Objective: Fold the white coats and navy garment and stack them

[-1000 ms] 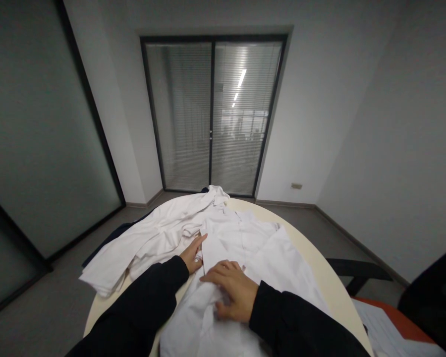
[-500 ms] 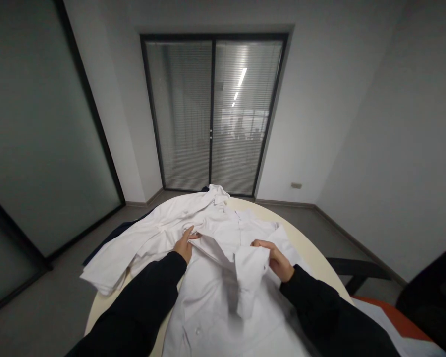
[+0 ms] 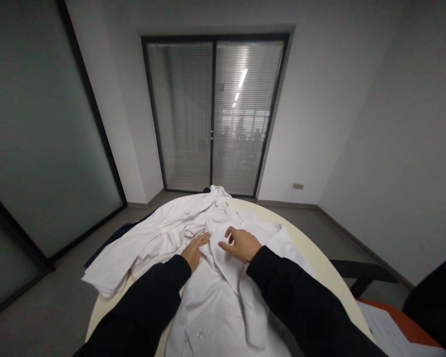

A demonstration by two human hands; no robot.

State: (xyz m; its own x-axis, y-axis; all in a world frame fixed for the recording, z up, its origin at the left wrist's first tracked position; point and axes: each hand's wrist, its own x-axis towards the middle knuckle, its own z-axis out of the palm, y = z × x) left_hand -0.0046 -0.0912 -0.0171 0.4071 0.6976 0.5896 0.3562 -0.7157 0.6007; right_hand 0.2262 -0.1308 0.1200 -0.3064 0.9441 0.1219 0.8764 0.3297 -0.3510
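A white button-up shirt (image 3: 204,307) lies spread on the table under both hands, with a small button showing near its lower left. One white sleeve (image 3: 226,263) is laid over the front of it. My left hand (image 3: 195,251) rests on the fabric at the fold, its fingers stretched out and touching the cloth. Just over the sleeve, my right hand (image 3: 242,245) has its thumb and fingers apart and loosely curled, with nothing between them. To the left, another stretch of white cloth (image 3: 134,245), wrinkled, reaches past the table edge.
Dark cloth (image 3: 113,238) shows beneath the white fabric at the left. The round pale table (image 3: 312,243) has a curved edge. At the right are a black chair (image 3: 364,270) and an orange surface with papers (image 3: 384,325). A glazed door with blinds (image 3: 211,119) stands ahead.
My right hand has let go of the raised sleeve end and moved left, close to my left hand. The sleeve now lies down. My left hand has shifted slightly right, its fingers flatter.
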